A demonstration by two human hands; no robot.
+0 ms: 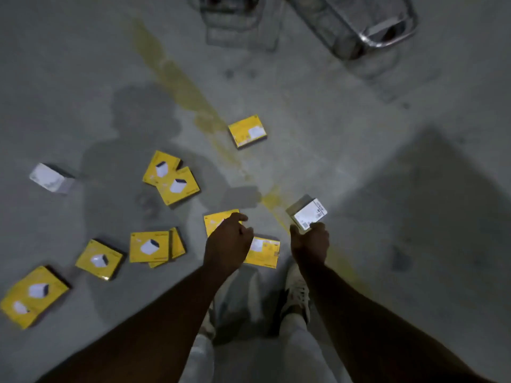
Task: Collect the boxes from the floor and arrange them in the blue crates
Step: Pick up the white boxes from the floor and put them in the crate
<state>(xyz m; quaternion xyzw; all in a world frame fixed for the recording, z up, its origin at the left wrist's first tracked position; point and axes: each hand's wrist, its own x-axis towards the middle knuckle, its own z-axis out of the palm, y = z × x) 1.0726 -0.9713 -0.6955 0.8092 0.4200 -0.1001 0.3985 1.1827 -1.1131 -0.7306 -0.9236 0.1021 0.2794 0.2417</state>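
This looks like a warehouse or shop stockroom. The floor [318,120] is bare grey concrete, with a worn yellow painted line [190,95] running diagonally from the upper middle of the frame toward the lower right. Two wire metal carts [356,26] stand at the top edge. Many identical yellow retail boxes [178,186] lie scattered across the left half.

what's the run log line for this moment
right hand: holds white box | left hand: open over yellow box | crates: unseen
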